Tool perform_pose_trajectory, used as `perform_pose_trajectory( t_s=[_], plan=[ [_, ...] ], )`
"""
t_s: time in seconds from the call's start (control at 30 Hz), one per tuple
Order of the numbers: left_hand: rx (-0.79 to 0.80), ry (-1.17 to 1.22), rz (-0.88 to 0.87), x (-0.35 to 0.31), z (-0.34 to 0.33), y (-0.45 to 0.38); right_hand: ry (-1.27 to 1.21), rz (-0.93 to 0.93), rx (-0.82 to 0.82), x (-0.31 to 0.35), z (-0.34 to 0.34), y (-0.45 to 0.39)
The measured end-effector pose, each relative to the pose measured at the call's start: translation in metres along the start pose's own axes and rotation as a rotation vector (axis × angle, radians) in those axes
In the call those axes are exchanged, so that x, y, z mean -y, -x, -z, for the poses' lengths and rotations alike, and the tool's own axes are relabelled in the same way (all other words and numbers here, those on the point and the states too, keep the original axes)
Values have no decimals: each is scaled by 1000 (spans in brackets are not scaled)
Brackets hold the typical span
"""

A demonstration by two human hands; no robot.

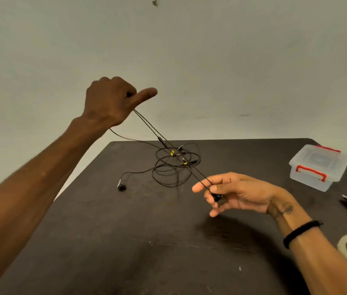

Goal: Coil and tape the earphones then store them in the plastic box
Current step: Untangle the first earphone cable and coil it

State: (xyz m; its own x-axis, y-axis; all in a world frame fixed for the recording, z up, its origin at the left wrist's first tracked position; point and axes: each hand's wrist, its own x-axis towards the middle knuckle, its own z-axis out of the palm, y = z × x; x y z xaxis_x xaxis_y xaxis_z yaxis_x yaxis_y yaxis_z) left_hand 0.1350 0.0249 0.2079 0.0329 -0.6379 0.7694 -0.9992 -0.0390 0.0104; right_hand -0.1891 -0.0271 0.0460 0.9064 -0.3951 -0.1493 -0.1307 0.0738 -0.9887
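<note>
L hand [113, 101] raised, fingers clenched round thin black earphone cable [169, 167], thumb out. R hand [230, 192] lower, pinches black earbud end at fingertips; cable taut btwn them. Rest lies in loose tangle on table just beyond R fingers.

Risk: pulling could tighten knots, drag tangle w/ it.

Dark matte table [125, 241], pale bare wall. Clear plastic box w/ red clips [317, 167], closed, well right of R fingers.

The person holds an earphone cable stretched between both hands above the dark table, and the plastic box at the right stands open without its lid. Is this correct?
Not quite. The head view shows the plastic box closed, its lid on and the red clips down. The rest holds: the left hand and right hand hold the earphone cable stretched above the dark table.
</note>
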Motion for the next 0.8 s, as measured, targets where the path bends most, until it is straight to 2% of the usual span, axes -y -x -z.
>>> perform_pose_trajectory(
  t_s=[0.27, 0.4, 0.5, 0.57, 0.63, 0.8],
  plan=[
    [153, -64, 139, -2, -25, -5, -437, 180, -137, 15, -63, 33],
    [187, 3, 236, -9, -52, 30, -588, 285, 3, 21, -98, 51],
    [264, 37, 260, -26, -71, 66, -775, 434, 103, 28, -119, 61],
    [336, 77, 243, -43, -83, 91, -880, 533, 16, 41, -126, 63],
    [387, 75, 220, -59, -92, 115, -930, 618, -175, 55, -123, 60],
    [391, 44, 168, -96, -97, 163, -1050, 730, -539, 63, -77, 32]
  ],
)
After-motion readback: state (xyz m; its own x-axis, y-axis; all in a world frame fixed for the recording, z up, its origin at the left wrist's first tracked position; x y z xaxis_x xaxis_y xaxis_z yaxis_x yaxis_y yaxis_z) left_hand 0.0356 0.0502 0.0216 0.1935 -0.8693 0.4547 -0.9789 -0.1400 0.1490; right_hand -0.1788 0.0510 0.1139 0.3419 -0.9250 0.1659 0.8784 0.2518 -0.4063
